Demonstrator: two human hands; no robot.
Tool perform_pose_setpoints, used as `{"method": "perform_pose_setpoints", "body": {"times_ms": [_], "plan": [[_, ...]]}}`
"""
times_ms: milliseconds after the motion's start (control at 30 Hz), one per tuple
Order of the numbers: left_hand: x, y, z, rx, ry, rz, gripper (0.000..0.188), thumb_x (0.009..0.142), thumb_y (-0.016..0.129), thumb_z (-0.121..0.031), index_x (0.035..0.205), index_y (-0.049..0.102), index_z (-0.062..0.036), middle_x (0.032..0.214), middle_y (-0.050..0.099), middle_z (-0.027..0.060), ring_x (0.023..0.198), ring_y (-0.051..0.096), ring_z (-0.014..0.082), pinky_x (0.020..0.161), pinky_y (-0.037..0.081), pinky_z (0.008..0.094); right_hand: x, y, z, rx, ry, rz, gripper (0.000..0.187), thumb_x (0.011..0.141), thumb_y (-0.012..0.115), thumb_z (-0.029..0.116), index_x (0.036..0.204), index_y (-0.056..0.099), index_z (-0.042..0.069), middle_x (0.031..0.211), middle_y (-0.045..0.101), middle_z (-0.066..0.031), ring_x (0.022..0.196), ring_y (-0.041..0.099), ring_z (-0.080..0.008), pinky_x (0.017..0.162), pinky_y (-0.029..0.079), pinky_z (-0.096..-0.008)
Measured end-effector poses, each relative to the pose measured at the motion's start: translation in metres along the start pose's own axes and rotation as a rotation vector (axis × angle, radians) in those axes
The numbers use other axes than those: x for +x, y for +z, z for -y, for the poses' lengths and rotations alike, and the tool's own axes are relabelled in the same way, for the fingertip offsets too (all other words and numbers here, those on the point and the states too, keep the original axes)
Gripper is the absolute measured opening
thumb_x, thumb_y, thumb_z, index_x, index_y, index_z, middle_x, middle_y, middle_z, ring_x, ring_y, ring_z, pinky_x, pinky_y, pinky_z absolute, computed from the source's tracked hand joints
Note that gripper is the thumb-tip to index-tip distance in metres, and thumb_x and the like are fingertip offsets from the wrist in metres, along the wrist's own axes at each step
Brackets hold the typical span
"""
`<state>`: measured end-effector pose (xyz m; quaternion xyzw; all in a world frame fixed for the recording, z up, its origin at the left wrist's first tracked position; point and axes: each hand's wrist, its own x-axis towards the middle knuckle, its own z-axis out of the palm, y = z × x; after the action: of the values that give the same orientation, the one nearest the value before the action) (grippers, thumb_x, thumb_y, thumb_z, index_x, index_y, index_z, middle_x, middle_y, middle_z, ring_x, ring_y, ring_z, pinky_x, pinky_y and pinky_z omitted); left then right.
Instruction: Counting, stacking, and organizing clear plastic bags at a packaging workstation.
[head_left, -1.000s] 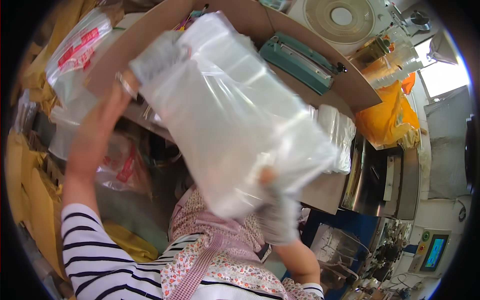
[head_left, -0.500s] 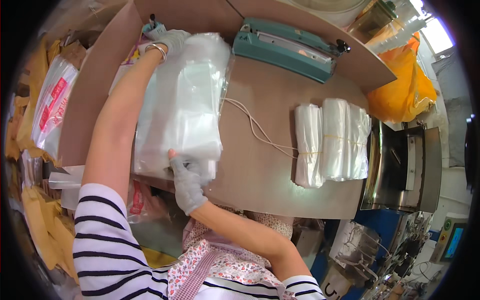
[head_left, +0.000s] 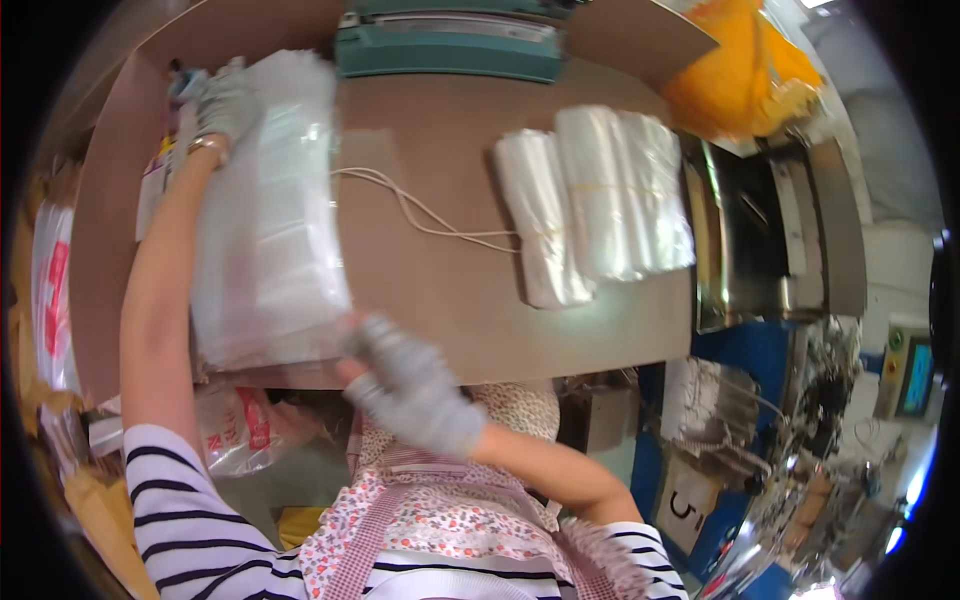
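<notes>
A thick stack of clear plastic bags point(head_left: 270, 215) lies on the left of the brown table. At its far left corner my left hand point(head_left: 228, 108), in a grey glove with bare fingertips, grips the edge; part of its fingers is hidden. By the near right corner of the stack is my right hand point(head_left: 415, 390), gloved alike and smeared by motion. Its thumb and fingers are apart, and I see nothing held in them.
Rolled bundles of clear bags point(head_left: 600, 200), banded, lie on the table's right. A green heat sealer point(head_left: 450, 45) stands at the back. A pale cord point(head_left: 430, 220) crosses the tabletop point(head_left: 440, 310). Raised panels edge the table; metal machinery point(head_left: 750, 230) stands to the right.
My right hand has come away from the stack's near edge, moving right and toward me. My left hand stays at the far corner. The whole view has shifted.
</notes>
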<state>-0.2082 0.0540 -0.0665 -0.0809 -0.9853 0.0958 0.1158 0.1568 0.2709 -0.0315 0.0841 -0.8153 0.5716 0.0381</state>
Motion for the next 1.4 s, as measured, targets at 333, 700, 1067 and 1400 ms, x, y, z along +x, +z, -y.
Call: {"method": "perform_pose_setpoints", "body": {"times_ms": [333,700,1067,1400], "plan": [[-0.147,-0.088,-0.186,-1.28,0.259,0.225,0.03,0.086,0.065,-0.033,0.095,0.059,-0.0045,0.083,0.064,0.0075,0.077,0.061,0.0195,0.07,0.049,0.0327,0.042,-0.116,-0.061,-1.175,0.459,-0.158,0.084,0.069,0.076,0.023,0.136,0.033,-0.006,0.122,0.047,-0.0221,0.101,0.052,-0.0379,0.089,0.046,-0.0404],[-0.219,-0.117,-0.256,-2.362,-0.564,1.124,0.039,0.081,0.072,-0.027,0.11,0.057,-0.0049,0.093,0.065,0.0059,0.08,0.064,0.0188,0.076,0.054,0.0323,-0.004,-0.125,-0.008,-0.524,0.246,-0.101,0.052,0.081,0.066,0.024,0.122,0.043,0.002,0.096,0.058,-0.0203,0.088,0.06,-0.0352,0.075,0.049,-0.043],[-0.253,-0.135,-0.174,-2.373,-0.403,0.313,0.047,0.086,0.063,-0.037,0.118,0.049,-0.0058,0.101,0.057,0.0065,0.093,0.058,0.0203,0.084,0.051,0.0356,-0.077,-0.204,0.046,-0.317,-0.274,0.351,0.019,0.076,0.064,0.011,0.094,0.062,0.003,0.089,0.061,-0.0153,0.082,0.059,-0.033,0.074,0.049,-0.0403],[-0.265,-0.172,-0.167,-2.306,-0.762,0.213,0.038,0.088,0.06,-0.034,0.112,0.053,-0.005,0.093,0.06,0.0061,0.085,0.062,0.0186,0.077,0.054,0.0339,0.167,-0.475,0.006,0.088,-0.389,-0.646,0.018,0.087,0.062,0.016,0.098,0.067,0.003,0.076,0.059,0.0012,0.069,0.053,-0.0083,0.065,0.043,-0.0231]]}}
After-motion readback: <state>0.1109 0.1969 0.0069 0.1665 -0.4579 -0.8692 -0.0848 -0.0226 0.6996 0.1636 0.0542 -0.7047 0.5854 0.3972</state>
